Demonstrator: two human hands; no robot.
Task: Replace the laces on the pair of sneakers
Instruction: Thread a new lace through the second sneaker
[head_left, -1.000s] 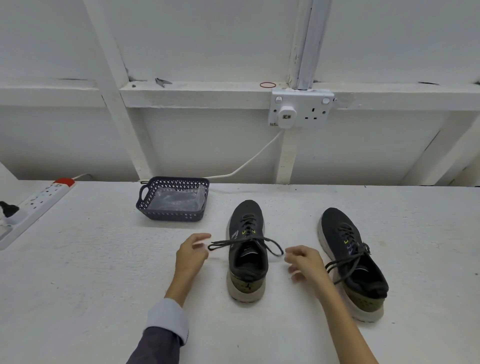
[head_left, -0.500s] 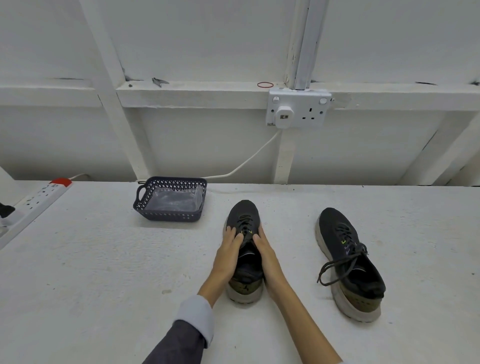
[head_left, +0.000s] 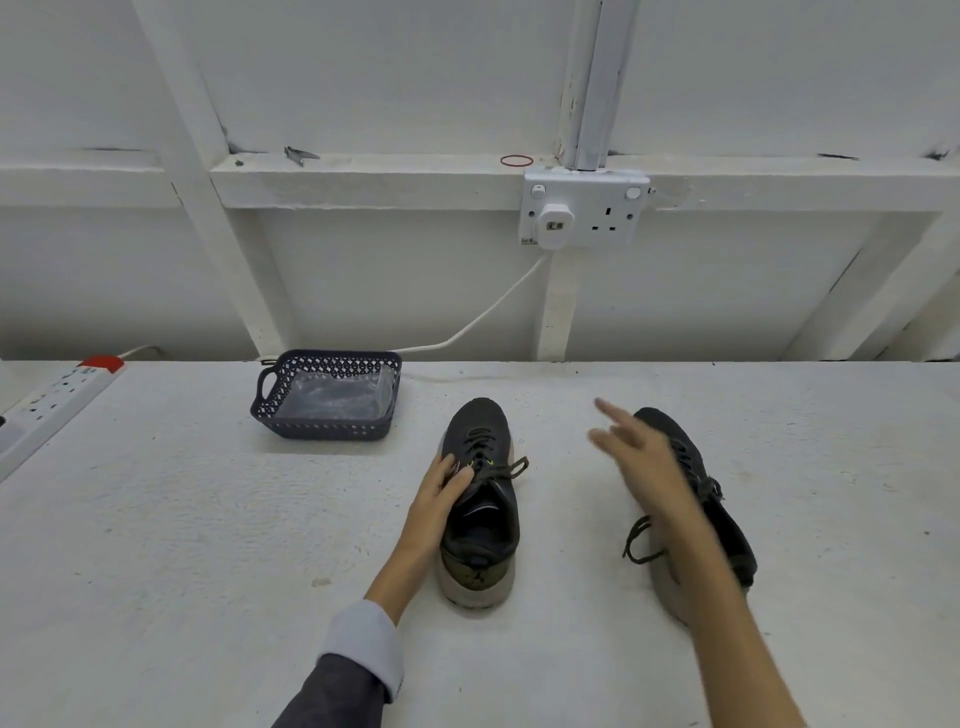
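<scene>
White rough worktop (head_left: 156, 545) under a white framed wall; a double socket (head_left: 584, 208) sits at 12 o'clock, a dark basket (head_left: 322, 431) at 10, and a power strip (head_left: 52, 395), cut off, at 9. My left hand (head_left: 439, 488) rests on the near sneaker (head_left: 483, 525); I cannot tell whether its fingers pinch the lace (head_left: 506, 470). My right hand (head_left: 639, 457), blurred with fingers spread, half hides the other sneaker (head_left: 727, 535) at 2.

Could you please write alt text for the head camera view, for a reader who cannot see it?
A person's left hand rests on the lacing of a dark sneaker on a white table, while the blurred right hand hangs open above the second sneaker. A dark basket holding a clear bag stands behind, to the left.
</scene>
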